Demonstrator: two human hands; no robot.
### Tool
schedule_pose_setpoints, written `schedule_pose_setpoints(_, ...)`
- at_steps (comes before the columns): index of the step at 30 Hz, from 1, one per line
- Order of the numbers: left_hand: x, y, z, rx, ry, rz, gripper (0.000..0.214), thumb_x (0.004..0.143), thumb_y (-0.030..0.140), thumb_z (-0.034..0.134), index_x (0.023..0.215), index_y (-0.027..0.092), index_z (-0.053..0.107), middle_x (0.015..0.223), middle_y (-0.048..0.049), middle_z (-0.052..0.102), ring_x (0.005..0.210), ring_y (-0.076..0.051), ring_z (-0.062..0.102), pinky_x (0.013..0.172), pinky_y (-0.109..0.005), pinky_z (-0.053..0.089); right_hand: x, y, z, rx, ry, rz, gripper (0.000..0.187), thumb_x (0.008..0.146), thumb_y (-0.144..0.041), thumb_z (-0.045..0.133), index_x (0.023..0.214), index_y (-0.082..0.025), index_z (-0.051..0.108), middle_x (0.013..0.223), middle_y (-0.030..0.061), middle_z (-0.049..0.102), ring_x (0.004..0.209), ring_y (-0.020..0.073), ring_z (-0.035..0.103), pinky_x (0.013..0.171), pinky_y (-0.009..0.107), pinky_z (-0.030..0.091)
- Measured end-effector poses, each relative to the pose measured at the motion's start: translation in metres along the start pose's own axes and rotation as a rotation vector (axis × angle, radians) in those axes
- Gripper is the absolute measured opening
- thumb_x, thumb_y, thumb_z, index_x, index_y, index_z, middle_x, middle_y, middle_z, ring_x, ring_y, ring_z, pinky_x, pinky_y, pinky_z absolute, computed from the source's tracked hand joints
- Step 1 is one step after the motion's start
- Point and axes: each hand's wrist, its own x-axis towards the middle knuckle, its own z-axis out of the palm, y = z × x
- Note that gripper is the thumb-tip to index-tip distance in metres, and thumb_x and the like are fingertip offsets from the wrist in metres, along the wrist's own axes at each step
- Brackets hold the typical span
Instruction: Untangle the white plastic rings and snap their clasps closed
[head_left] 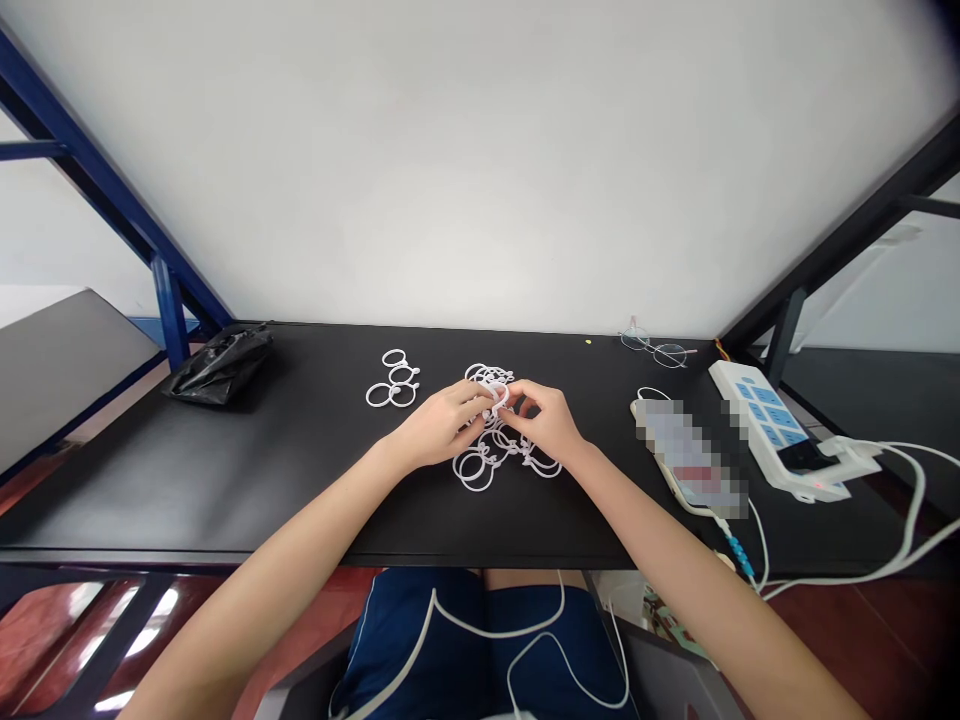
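My left hand (450, 422) and my right hand (541, 415) meet over a loose pile of white rings (478, 468) in the middle of the black table. Between the fingertips of both hands is a white ring (500, 397), pinched from either side and lifted a little above the pile. Each ring in the pile has a small knob or eyelet on its rim, like a curtain ring. Left of my left hand lies a separate small group of white rings (403, 376), overlapping or touching one another. My fingers hide part of the pile.
A crumpled black plastic bag (223, 366) lies at the left. On the right are eyeglasses (660, 352), a charging phone (694, 460) and a white power strip (772, 420) with cables. A white cable (495, 634) hangs across my lap, below the table's front edge (487, 560).
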Motion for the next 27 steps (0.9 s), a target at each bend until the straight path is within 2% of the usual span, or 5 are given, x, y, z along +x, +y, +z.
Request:
schedule_pose_setpoints(7, 0.002, 0.004, -0.003, 0.044, -0.038, -0.014, 0.029, 0.098, 0.019, 0.034, 0.115, 0.015, 0.057, 0.108, -0.0123, 0.062, 0.103, -0.023, 0.056, 0.088, -0.036, 0.049, -0.001, 0.002, 0.000, 0.139, 0.034, 0.090, 0.014, 0.078, -0.031, 0.068, 0.078, -0.021, 0.058, 0.076, 0.0022, 0.066, 0.068, 0.0166, 0.065, 0.057, 0.028, 0.053)
schedule_pose_setpoints(10, 0.002, -0.001, -0.004, 0.130, -0.034, -0.062, 0.032, 0.101, 0.022, 0.030, 0.113, 0.013, 0.058, 0.099, -0.0114, 0.062, 0.091, -0.022, 0.056, 0.083, -0.035, 0.048, -0.001, 0.006, 0.001, 0.197, 0.035, 0.097, 0.017, 0.077, -0.029, 0.069, 0.088, -0.021, 0.058, 0.081, 0.0039, 0.069, 0.074, 0.0179, 0.067, 0.060, 0.029, 0.055)
schedule_pose_setpoints(15, -0.001, -0.011, -0.003, 0.244, 0.042, -0.158, 0.034, 0.102, 0.025, 0.030, 0.114, 0.012, 0.059, 0.089, -0.0090, 0.064, 0.082, -0.020, 0.056, 0.074, -0.032, 0.046, 0.000, 0.006, -0.003, 0.133, 0.023, 0.078, 0.028, 0.078, -0.018, 0.059, 0.106, -0.020, 0.063, 0.082, 0.0034, 0.069, 0.077, 0.0172, 0.067, 0.063, 0.028, 0.055)
schedule_pose_setpoints(22, -0.002, -0.014, 0.003, 0.269, 0.059, -0.253, 0.035, 0.101, 0.027, 0.035, 0.113, 0.012, 0.064, 0.079, -0.0075, 0.067, 0.075, -0.020, 0.061, 0.069, -0.031, 0.045, 0.000, 0.003, -0.006, 0.002, -0.042, -0.077, 0.019, 0.077, -0.010, 0.050, 0.077, -0.021, 0.066, 0.081, 0.0034, 0.063, 0.074, 0.0162, 0.062, 0.065, 0.030, 0.054)
schedule_pose_setpoints(27, -0.002, -0.012, 0.007, 0.056, 0.135, -0.376, 0.036, 0.098, 0.033, 0.040, 0.109, 0.015, 0.068, 0.087, -0.0090, 0.070, 0.078, -0.021, 0.064, 0.070, -0.030, 0.046, 0.000, 0.003, -0.005, -0.061, -0.078, -0.138, 0.019, 0.078, -0.010, 0.050, 0.075, -0.023, 0.064, 0.080, 0.0030, 0.063, 0.073, 0.0174, 0.061, 0.069, 0.033, 0.051)
